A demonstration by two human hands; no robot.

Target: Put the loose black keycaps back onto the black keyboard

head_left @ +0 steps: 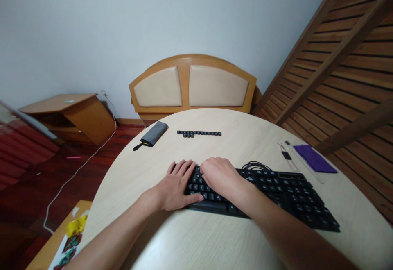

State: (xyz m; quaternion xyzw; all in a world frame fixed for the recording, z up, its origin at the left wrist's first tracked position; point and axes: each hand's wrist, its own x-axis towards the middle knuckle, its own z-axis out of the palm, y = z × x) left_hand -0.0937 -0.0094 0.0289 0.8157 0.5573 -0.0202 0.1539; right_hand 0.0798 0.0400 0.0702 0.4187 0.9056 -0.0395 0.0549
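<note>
A black keyboard [285,196] lies slightly angled on the round table, its left part under my hands. My left hand [177,184] rests on the keyboard's left end with fingers outstretched and the thumb along the front edge. Over the upper left keys, my right hand [219,175] is closed in a fist; whatever its fingers pinch is hidden. Beyond the hands, several loose black keycaps [199,133] form a row on the tabletop, with a few in a shorter second row. A coiled black cable [256,165] sits behind the keyboard.
On the pale table [138,237], a grey pouch [155,133] lies at the far left. To the right are a wire tool with a black handle [286,155], a thin brush-like stick [302,160] and a purple cloth [315,158]. A headboard [184,82] stands behind.
</note>
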